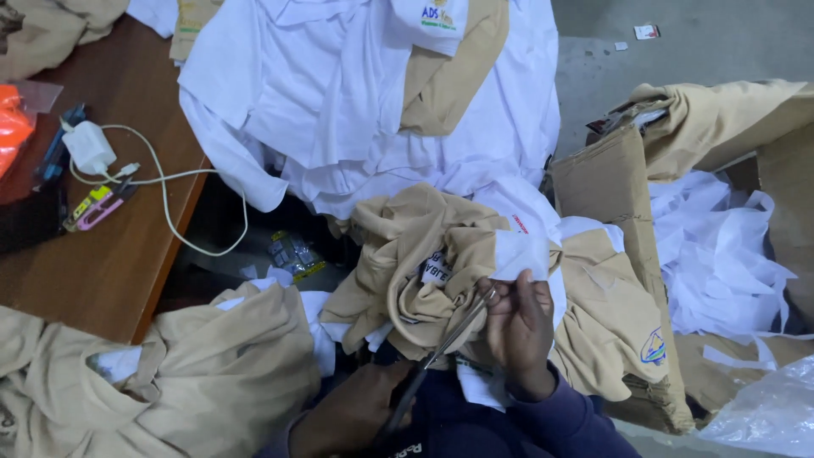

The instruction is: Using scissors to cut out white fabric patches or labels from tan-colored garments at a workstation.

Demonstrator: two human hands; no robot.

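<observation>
1. Our right hand [519, 326]: fingers [524, 288] pinching a white fabric edge [521, 254] on the tan-and-white garment [424, 263] bunched on our lap.
2. Our left hand [352, 416]: curled around the handles of the scissors [441, 348], blades angled up, tips touching the garment just beside the right fingers.
3. Left of the lap: another tan garment pile [220, 365].
4. Above: a heap of white and tan shirts [373, 93].
5. Wooden bench [127, 254] at left carries a white charger [88, 146] with its cable [170, 203].
6. Right: cardboard box [610, 187] holding white fabric scraps [721, 254].
</observation>
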